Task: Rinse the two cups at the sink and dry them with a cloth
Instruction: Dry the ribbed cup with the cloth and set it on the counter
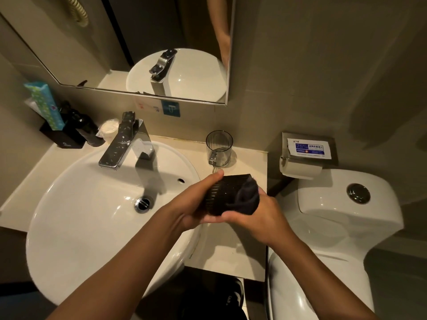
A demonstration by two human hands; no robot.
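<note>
The left hand wraps the ribbed side of a dark cup, fingers closed round it and the thumb along its top, holding it tipped on its side just right of the picture's middle, over the counter edge beside the sink. The right hand is closed on a dark cloth and presses it into the cup's mouth, which faces right; how deep the cloth goes cannot be seen. Judging by this, the step in hand is drying the dark cup, so its rinse is probably done. No water runs from the tap, left of centre, and the basin looks mostly dry apart from sheen near the drain. The second cup, a clear one with a handle, stands upright on the counter above the hands, well apart from them. Whether it is already rinsed and dried cannot be told; no drops show on it at this size. At the least, the wiping of the dark cup is left to finish. The dark cup is black or near it, with fine vertical ribs on the outside and a straight, slightly tapered wall. The ribs should give a sure hold, though they may keep water in the grooves.
</note>
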